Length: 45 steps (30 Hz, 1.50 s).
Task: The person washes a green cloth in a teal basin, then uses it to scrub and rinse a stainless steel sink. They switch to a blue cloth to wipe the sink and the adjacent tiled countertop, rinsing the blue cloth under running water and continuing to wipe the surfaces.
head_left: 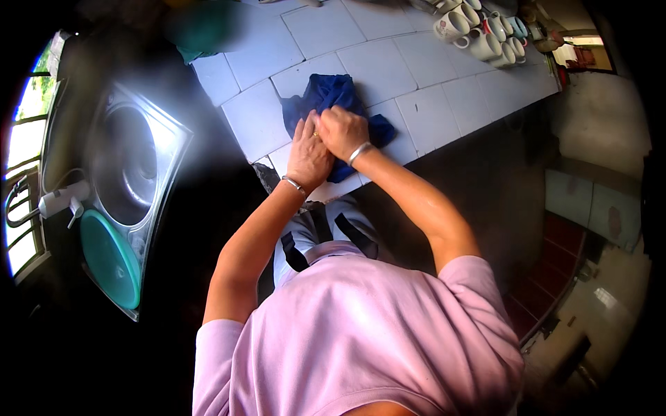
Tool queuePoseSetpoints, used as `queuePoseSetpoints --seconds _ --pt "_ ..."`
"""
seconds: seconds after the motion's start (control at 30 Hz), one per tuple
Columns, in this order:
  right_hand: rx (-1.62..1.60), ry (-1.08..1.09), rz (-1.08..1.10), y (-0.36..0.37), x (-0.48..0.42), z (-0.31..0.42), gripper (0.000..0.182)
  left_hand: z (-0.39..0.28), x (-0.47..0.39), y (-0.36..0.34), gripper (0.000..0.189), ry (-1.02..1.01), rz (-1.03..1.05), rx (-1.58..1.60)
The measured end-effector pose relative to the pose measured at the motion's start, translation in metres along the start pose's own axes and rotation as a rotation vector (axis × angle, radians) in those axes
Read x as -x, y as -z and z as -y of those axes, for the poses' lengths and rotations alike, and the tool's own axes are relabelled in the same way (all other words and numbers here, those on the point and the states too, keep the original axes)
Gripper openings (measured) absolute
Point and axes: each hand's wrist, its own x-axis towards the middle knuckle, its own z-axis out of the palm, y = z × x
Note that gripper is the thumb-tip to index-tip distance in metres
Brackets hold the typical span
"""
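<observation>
A crumpled dark blue cloth point(333, 91) lies near the front edge of the white tiled counter point(364, 67). My left hand point(311, 158) is over the cloth, back upward, with its fingers stretched forward and a ring on one of them. Against those fingers rests my right hand point(342, 131), curled like a fist. What its fingers close around is hidden, as is the left palm. Cloth shows beyond both hands, to the right of the right wrist and between the forearms. A metal bangle circles each wrist.
Several mugs point(486, 46) lie tipped together at the counter's far right. A steel sink point(130, 161) stands to the left, with a green plastic basin point(110, 259) on its near end and a white tap fitting point(63, 200) beside it. The counter's near corner is chipped.
</observation>
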Motion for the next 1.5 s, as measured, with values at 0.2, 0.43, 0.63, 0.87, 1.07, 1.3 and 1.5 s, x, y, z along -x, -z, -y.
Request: queuePoseSetpoints --seconds 0.2,0.43,0.63,0.87,1.07,1.3,1.5 --pt "0.179 -0.195 -0.081 0.005 -0.022 -0.081 0.028 -0.009 -0.006 0.002 0.050 -0.002 -0.223 0.102" --pt "0.124 -0.556 -0.021 0.055 0.000 -0.087 0.049 0.025 -0.036 0.016 0.051 0.112 -0.416 0.589" --pt "-0.552 -0.703 -0.015 0.054 0.013 -0.093 0.033 0.050 -0.081 0.005 0.037 0.320 -0.274 0.172" --pt "-1.142 -0.992 -0.213 0.119 -0.026 -0.085 0.017 0.054 -0.047 0.047 0.018 0.389 -0.424 1.147" --pt "-0.992 -0.988 -0.180 0.124 -0.033 -0.123 0.036 0.046 0.016 0.046 0.021 0.458 -0.303 1.174" --pt "0.084 -0.847 0.240 0.065 -0.036 -0.146 0.087 0.005 0.012 0.045 0.054 0.029 -0.258 0.219" --pt "-0.142 0.011 -0.087 0.028 -0.038 -0.025 0.016 0.007 -0.003 0.005 0.053 -0.040 -0.049 0.078"
